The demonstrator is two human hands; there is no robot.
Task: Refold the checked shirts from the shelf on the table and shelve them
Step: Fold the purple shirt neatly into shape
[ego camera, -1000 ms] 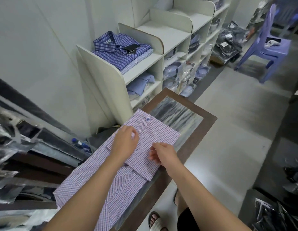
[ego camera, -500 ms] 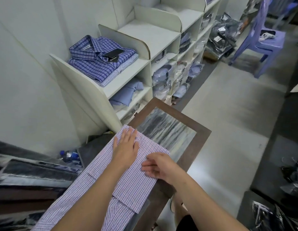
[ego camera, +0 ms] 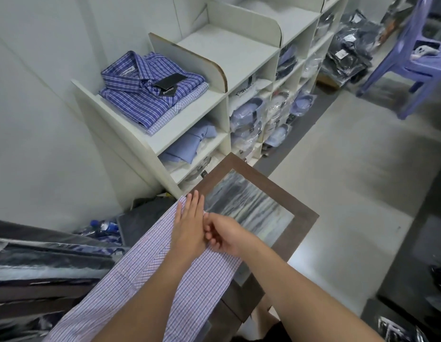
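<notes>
Pressing the checked shirt (ego camera: 145,275) flat onto the worktop (ego camera: 276,193) with the left hand (ego camera: 191,225), fingers straight and together, pointing away from the body; curling the fingers of the right hand (ego camera: 229,239) just beside it, at the right-side edge of the cloth; cannot tell whether pinching a fold there or only touching, fingertips tucked out of sight; lying directly under both hands, long axis running from the left fingertips back toward the body and to the left, far end just beyond those fingertips; probably in the middle of narrowing the shirt, so likely needing next a fold across that long axis, bringing the near part up toward the fingertips; bare worktop ahead and to the right of the right hand, its edges not far off; for shelving later, reaching ahead and to the left of the left hand, to the shelf (ego camera: 202,107) with the folded checked shirts (ego camera: 145,99) on top; left hand nearer to it
</notes>
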